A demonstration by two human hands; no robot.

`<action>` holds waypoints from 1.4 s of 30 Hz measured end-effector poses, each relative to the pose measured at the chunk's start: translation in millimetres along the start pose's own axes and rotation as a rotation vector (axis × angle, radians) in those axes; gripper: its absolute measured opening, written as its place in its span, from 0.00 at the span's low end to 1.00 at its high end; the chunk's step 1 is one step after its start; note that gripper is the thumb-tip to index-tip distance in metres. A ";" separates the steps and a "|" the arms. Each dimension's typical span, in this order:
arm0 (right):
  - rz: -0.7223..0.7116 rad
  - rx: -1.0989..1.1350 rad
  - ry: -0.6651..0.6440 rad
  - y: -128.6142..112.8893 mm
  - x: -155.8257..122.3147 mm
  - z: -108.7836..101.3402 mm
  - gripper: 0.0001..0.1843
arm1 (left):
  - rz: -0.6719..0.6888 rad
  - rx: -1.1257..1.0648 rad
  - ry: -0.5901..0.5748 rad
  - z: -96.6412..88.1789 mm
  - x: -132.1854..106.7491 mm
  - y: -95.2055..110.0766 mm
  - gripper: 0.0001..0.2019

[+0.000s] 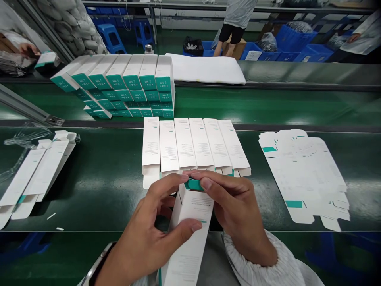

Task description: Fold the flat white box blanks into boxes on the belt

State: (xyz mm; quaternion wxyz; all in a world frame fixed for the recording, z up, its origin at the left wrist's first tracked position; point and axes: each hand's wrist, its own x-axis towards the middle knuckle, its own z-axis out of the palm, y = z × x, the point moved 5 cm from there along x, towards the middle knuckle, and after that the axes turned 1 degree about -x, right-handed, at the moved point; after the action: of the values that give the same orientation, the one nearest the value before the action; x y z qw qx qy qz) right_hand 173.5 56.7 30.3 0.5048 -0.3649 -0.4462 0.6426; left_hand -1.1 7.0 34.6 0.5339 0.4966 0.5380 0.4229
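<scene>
White carton [190,234] | left hand [145,234], right hand [235,206] gripping | crosses belt edge [89,231]

Bare left hand [145,232], bare right hand [238,206], white pinstriped sleeve [256,262] with gathered cuff [250,248], dark silver-edged wristband [101,264]

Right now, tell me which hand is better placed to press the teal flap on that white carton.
Right, probably: the right hand has its thumb on the teal end flap, while the left hand steadies the white carton with its thumb on the face.
</scene>
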 end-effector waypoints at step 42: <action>0.228 -1.499 0.963 -10.1 -8.8 -276.6 0.37 | -0.071 -0.169 0.522 -71.8 89.7 -17.4 0.42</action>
State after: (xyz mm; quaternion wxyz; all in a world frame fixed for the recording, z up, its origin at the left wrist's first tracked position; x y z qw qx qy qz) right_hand 433.1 105.8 -52.8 0.1995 -0.8706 -0.4496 0.0062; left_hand -68.2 98.3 8.8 0.4311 0.3052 0.6374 0.5610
